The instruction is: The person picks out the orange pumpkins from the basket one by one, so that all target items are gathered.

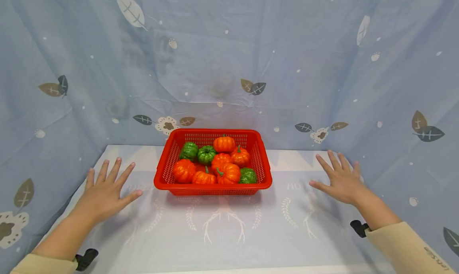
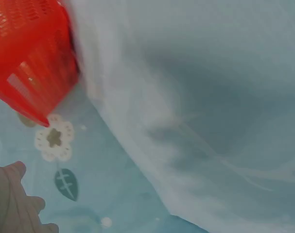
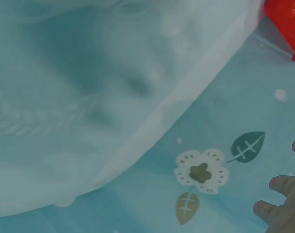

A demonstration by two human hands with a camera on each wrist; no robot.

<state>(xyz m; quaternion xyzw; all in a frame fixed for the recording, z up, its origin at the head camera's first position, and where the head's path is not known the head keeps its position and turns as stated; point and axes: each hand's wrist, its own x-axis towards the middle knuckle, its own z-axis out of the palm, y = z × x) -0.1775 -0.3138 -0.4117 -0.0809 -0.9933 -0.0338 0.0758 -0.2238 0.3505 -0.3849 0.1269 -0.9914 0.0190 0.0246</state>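
A red plastic basket (image 1: 213, 191) stands at the middle of the table's far side. Inside it lie several small orange pumpkins (image 1: 184, 171) and a few green ones (image 1: 206, 155). To the left of the basket, my left hand (image 1: 104, 194) has its fingers spread and holds nothing. On the other side, my right hand (image 1: 342, 182) is spread in the same way, also holding nothing. Both hands are apart from the basket. In the left wrist view the basket's end (image 2: 40, 73) shows at upper left; only its corner (image 3: 288, 24) appears in the right wrist view.
The table (image 1: 222, 242) wears a pale cloth printed with antlers and sprigs. A blue curtain (image 1: 215, 59) with leaves and flowers hangs behind it and on both sides. Dark straps (image 1: 86, 259) sit at the sleeve cuffs.
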